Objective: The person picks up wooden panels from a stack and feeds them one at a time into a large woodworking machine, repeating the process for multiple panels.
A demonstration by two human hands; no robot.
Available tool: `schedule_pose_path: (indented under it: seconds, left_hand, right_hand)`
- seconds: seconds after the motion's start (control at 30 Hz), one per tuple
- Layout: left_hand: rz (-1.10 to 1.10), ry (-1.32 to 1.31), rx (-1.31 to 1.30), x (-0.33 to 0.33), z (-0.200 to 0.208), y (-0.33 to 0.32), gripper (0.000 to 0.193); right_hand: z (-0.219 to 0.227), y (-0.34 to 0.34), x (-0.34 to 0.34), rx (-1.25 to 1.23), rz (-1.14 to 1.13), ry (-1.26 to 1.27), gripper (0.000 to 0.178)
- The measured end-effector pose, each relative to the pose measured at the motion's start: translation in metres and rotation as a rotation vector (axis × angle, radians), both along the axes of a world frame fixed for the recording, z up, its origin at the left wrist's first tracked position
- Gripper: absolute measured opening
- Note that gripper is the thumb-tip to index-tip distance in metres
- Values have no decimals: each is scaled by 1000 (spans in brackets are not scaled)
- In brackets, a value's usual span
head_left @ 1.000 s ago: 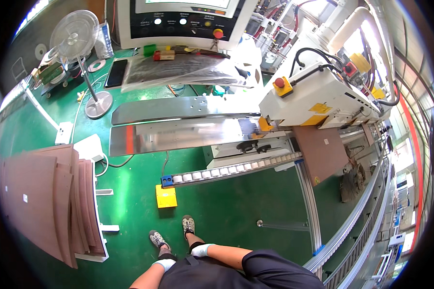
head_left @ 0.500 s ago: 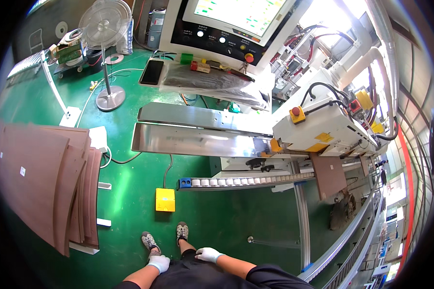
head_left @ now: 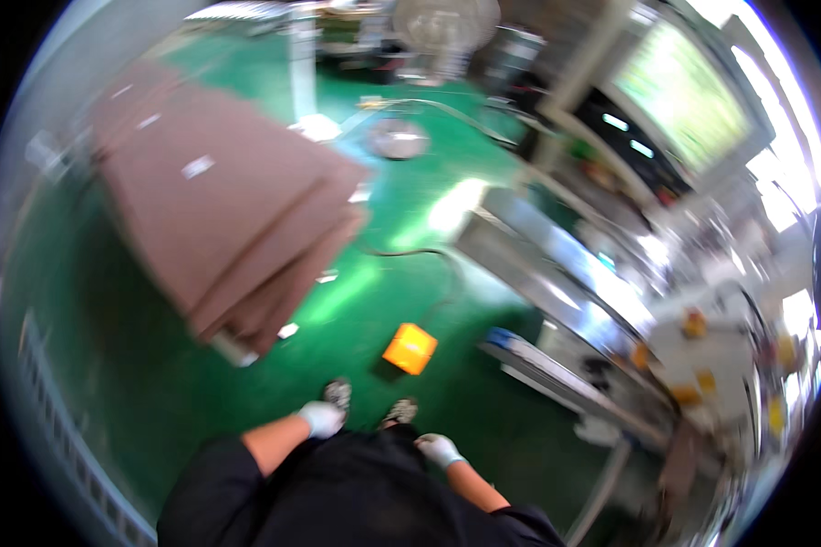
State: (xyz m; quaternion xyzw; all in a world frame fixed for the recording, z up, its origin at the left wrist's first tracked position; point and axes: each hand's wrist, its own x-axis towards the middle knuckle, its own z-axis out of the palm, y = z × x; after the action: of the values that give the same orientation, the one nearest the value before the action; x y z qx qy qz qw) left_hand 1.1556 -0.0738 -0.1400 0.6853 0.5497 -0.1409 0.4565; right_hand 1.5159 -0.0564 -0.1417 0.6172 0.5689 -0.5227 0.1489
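brown boards (head_left: 237,214) lie stacked near a yellow box (head_left: 410,349).

White gloves (head_left: 322,418) cover both hands (head_left: 440,449); the short sleeves (head_left: 212,483) are dark

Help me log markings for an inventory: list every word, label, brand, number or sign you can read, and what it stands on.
None can be read.
White label on the brown panel stack: too blurred.
Monitor screen: too blurred.
Yellow patch on the white machine: too blurred.
Orange-yellow floor box: no text discernible.
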Motion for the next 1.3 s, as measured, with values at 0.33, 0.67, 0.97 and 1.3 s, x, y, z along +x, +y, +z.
schedule_pose_path:
  seconds: [0.33, 0.67, 0.97, 1.3]
  left_hand:
    - [1756, -383, 738, -203, 130, -3, 38]
    - [1523, 174, 901, -283, 113, 19, 69]
    - [1979, -493, 580, -357, 121, 9, 54]
    - [1778, -495, 427, -307, 129, -37, 44]
  right_hand:
    - [-21, 77, -68, 299, 10, 264, 27]
    - [-17, 66, -53, 283, 92, 125, 30]
    - [-9, 42, -26, 217, -37, 96, 28]
    - [14, 53, -69, 148, 144, 65, 33]
